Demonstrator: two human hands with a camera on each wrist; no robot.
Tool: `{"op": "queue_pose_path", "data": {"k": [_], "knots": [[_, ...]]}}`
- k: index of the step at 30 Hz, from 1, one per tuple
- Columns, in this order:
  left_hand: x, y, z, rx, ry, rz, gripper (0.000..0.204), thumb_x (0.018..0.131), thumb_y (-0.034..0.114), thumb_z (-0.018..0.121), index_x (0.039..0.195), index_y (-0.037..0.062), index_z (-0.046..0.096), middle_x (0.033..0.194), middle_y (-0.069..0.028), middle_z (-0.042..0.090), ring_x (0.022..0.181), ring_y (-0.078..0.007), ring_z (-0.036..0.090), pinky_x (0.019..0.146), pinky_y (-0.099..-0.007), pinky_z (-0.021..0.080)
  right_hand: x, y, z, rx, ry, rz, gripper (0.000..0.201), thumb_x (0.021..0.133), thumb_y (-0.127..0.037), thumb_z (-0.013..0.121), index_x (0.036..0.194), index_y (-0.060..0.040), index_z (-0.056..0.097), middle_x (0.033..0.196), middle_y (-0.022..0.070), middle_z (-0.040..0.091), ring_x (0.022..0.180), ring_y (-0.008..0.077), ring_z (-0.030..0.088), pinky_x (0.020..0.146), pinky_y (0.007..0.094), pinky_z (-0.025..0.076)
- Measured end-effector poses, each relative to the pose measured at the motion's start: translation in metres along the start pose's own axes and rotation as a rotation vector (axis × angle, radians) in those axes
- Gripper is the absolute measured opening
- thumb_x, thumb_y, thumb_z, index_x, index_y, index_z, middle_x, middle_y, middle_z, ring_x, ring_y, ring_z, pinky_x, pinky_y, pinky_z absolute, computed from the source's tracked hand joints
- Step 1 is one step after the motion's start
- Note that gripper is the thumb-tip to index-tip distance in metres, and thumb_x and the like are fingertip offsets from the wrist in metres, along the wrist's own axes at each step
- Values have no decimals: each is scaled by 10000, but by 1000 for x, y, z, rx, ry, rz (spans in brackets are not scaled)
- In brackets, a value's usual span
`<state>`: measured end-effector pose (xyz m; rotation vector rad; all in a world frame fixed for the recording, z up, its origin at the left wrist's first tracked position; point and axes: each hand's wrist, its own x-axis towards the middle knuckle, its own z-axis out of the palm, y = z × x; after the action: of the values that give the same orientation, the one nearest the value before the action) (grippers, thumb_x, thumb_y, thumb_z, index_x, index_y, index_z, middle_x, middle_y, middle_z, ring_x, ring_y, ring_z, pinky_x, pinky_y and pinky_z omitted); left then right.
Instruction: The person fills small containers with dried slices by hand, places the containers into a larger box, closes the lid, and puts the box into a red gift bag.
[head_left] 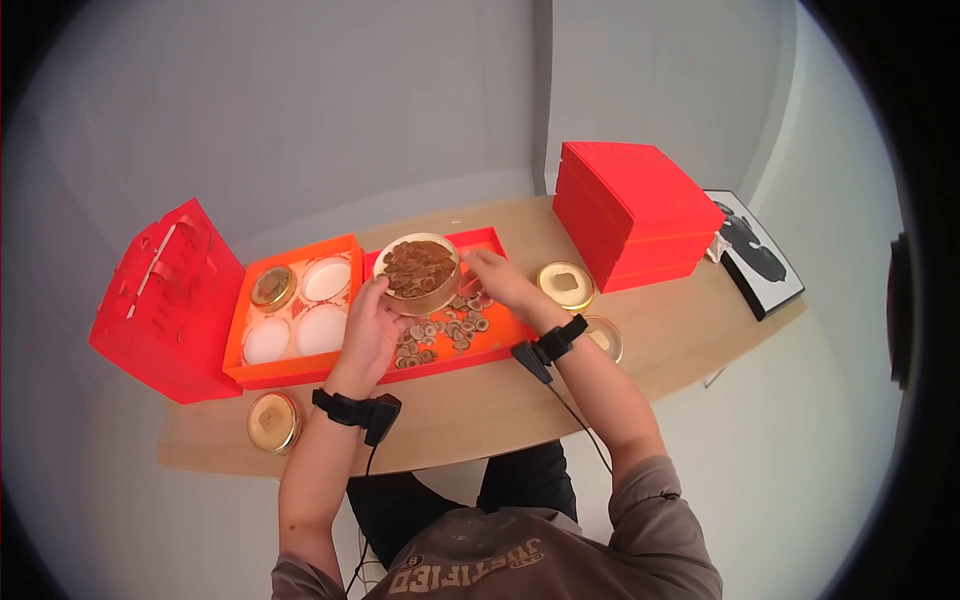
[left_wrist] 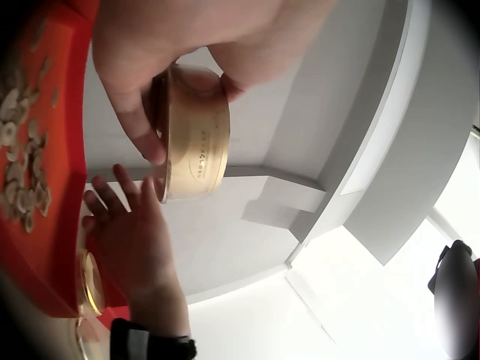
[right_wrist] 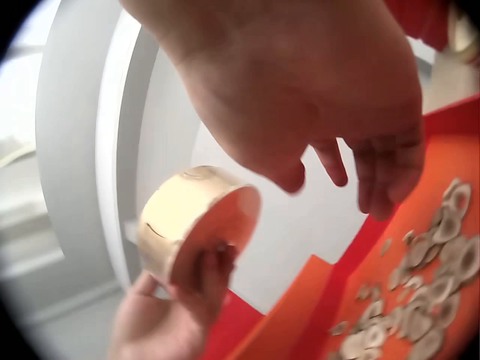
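My left hand [head_left: 370, 338] grips a round, shallow jar [head_left: 436, 302] with a gold band round its wall, thumb and fingers on opposite sides. Brown dried slices [head_left: 415, 265] fill the jar in the head view. The jar is tilted above a red box lid with an orange inside [head_left: 505, 335]. Pale-rimmed round slices [head_left: 462, 325] lie scattered in that lid. My right hand [head_left: 505, 285] is at the jar's right side, fingers loosely extended and holding nothing. In the right wrist view a gap shows between the right fingers [right_wrist: 382, 176] and the jar [right_wrist: 169, 217].
Left of the lid, an orange box [head_left: 238, 350] holds one jar [head_left: 272, 287] among several round white wells. A red carry box [head_left: 170, 300] stands at far left. Gold-lidded jars [head_left: 273, 422] [head_left: 565, 286] flank the work. Red boxes [head_left: 640, 220] and a black-and-white box [head_left: 760, 255] stand right.
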<state>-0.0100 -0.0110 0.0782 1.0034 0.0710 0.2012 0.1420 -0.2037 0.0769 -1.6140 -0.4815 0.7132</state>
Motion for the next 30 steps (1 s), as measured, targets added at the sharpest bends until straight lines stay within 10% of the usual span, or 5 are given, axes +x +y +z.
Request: {"op": "queue_pose_path", "data": {"k": [7,16,30], "knots": [[6,3,-24,4,162,89,288,1060,278,502,1284,99,520,1247,-97,653,1120,-214,654,912,-399,543,61,53,4,-1365,-57,-37,868,816,-483,761,1554,-192,409,1437,185,530,1214,366,591,1078,514,469],[20,-19,-33,-68,177,95,344,1054,259,518,1351,92,469,1258,-98,639,1107,-217,659,866,-392,558,71,62,-1,-1231,-264,-20,458,763,-175,807,1198,-98,687,1155,171,691,1076,342,660,905,431,548],[5,-23,-55,-168,89,75,497,1046,238,541,1475,71,353,1337,-129,585,1159,-257,653,929,-446,551,44,14,-52,-654,-269,123,272,931,-15,569,1198,14,612,937,106,716,784,199,704,696,342,572]]}}
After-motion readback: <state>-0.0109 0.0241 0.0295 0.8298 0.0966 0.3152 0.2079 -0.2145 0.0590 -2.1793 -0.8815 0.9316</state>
